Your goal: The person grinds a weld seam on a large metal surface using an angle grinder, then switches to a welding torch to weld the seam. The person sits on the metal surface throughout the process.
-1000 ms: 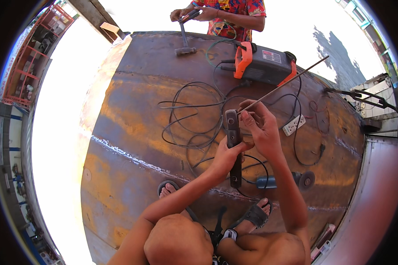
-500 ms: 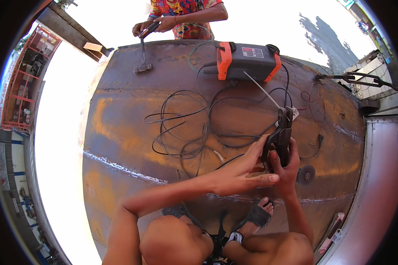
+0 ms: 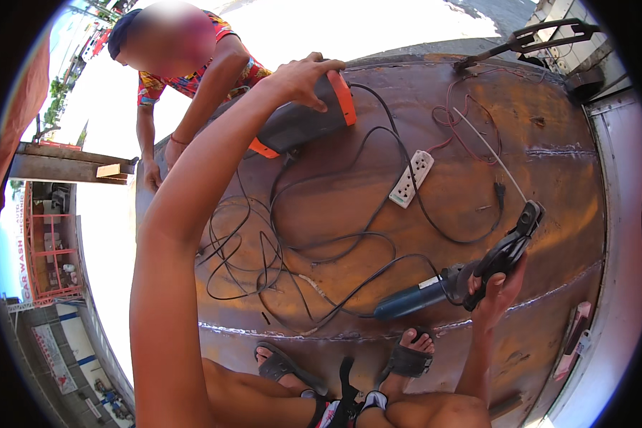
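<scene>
My left hand reaches far forward and lies over the end of a black and orange welding machine, thumb and fingers spread across its top. In my right hand is a black electrode holder, its handle gripped low and its jaws pointing up and away. A thin grey welding rod is clamped in those jaws and slants up to the left. Just left of the holder lies a blue angle grinder, its head partly hidden behind the holder and hand.
Black cables sprawl in loops over the rusty steel plate. A white power strip lies beyond, near a loose black plug. Another person leans in at the far left, behind the machine. My sandalled feet rest on the plate.
My left hand has left the electrode holder and reached onto the welding machine. The right hand has moved right with the holder. The view has turned, and the other person bends lower.
</scene>
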A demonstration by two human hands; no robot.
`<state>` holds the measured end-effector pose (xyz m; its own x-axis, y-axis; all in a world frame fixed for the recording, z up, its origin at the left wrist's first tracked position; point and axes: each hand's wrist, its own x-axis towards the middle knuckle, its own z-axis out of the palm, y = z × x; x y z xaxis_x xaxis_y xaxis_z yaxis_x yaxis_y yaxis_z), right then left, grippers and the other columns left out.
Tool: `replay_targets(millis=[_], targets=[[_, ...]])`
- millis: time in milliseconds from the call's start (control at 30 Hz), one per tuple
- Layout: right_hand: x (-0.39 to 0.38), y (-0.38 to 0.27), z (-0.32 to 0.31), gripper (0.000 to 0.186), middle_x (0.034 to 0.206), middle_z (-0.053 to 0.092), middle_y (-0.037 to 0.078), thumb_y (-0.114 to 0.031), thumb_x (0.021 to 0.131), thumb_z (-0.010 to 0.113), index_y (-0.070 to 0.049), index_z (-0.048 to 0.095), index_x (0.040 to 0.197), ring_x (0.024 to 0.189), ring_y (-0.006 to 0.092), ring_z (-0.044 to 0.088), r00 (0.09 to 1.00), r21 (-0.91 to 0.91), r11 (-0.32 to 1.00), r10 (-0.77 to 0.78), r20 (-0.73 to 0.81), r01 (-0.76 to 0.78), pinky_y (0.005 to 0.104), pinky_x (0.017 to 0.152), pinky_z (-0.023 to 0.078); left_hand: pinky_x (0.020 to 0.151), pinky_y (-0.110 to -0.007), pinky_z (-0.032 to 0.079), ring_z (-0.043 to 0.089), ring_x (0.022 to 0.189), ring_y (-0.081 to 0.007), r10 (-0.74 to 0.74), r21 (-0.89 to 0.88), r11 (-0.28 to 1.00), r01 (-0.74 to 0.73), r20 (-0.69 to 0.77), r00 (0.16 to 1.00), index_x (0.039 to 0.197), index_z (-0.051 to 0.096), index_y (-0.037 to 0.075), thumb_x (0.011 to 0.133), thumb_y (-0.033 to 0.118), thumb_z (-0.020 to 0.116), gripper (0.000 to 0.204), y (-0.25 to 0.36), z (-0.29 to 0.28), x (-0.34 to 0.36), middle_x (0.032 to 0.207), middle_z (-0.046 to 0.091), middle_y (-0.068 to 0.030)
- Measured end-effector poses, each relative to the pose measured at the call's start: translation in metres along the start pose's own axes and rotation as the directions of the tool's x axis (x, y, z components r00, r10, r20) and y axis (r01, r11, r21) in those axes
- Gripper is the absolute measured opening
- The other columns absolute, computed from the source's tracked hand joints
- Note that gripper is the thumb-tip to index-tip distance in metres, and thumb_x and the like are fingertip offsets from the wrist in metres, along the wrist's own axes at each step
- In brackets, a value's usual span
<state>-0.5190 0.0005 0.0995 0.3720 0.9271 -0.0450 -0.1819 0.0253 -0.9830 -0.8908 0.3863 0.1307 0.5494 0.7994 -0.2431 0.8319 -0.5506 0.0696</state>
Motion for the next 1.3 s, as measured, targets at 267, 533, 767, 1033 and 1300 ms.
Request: replay_targets(millis=[267, 533, 767, 1033, 1300], targets=[[0.036, 0.035, -0.012, 0.116, 0.128, 0.049, 0.008, -0.052, 0.075, 0.095, 0.003, 0.030, 0.153, 0.104, 0.0130, 0.056, 0.996, -0.084, 0.994, 0.066, -0.065, -0.072, 0.0250, 0.084, 0.054, 0.097, -0.050, 0.054, 0.066, 0.114, -0.0411, 0.111, 0.166, 0.975, -0.146, 0.203, 0.973, 0.140, 0.063, 0.016, 0.060, 0.038, 0.096, 0.089, 0.025, -0.007, 0.039, 0.126, 0.066, -0.0197], [0.052, 0.033, -0.004, 0.114, 0.125, 0.052, 0.008, -0.049, 0.076, 0.095, 0.003, 0.030, 0.153, 0.106, 0.0143, 0.055, 0.991, -0.020, 0.995, 0.096, -0.097, -0.099, 0.0254, 0.084, 0.052, 0.088, -0.050, 0.057, 0.069, 0.102, -0.0405, 0.162, 0.203, 0.961, -0.186, 0.131, 0.978, 0.140, 0.061, 0.019, 0.061, 0.047, 0.095, 0.090, 0.014, 0.000, 0.043, 0.120, 0.064, -0.0209], [0.063, 0.044, -0.001, 0.109, 0.116, 0.055, 0.011, -0.047, 0.082, 0.090, 0.001, 0.027, 0.156, 0.081, 0.0121, 0.052, 0.969, -0.213, 0.947, -0.246, 0.000, 0.240, 0.0265, 0.065, 0.045, 0.096, -0.055, 0.058, 0.069, 0.108, -0.0529, 0.037, 0.146, 0.989, -0.037, 0.003, 0.999, 0.154, 0.049, 0.026, 0.069, 0.040, 0.094, 0.098, 0.031, 0.005, 0.028, 0.154, 0.040, -0.0326], [0.064, 0.012, 0.045, 0.120, 0.095, 0.054, 0.007, -0.047, 0.073, 0.094, 0.002, 0.021, 0.156, 0.076, 0.0144, 0.052, 0.973, -0.054, 0.998, -0.018, 0.230, 0.031, 0.0293, 0.073, 0.045, 0.108, -0.053, 0.053, 0.062, 0.128, -0.0456, -0.419, -0.628, 0.726, 0.279, -0.084, 0.904, 0.155, 0.043, 0.004, 0.100, 0.048, 0.068, 0.075, 0.066, -0.006, -0.105, 0.152, 0.047, -0.0284], [0.053, 0.021, 0.138, 0.120, 0.099, 0.055, 0.006, -0.047, 0.068, 0.095, -0.001, 0.025, 0.154, 0.075, 0.0103, 0.052, 0.628, 0.078, 0.964, -0.225, 0.745, 0.253, 0.0239, 0.065, 0.043, 0.103, -0.049, 0.059, 0.065, 0.124, -0.0361, -0.558, -0.819, -0.574, -0.025, 0.369, 0.743, 0.147, 0.047, -0.004, 0.110, 0.058, 0.044, 0.072, 0.092, -0.035, -0.246, 0.140, 0.060, -0.0219]])
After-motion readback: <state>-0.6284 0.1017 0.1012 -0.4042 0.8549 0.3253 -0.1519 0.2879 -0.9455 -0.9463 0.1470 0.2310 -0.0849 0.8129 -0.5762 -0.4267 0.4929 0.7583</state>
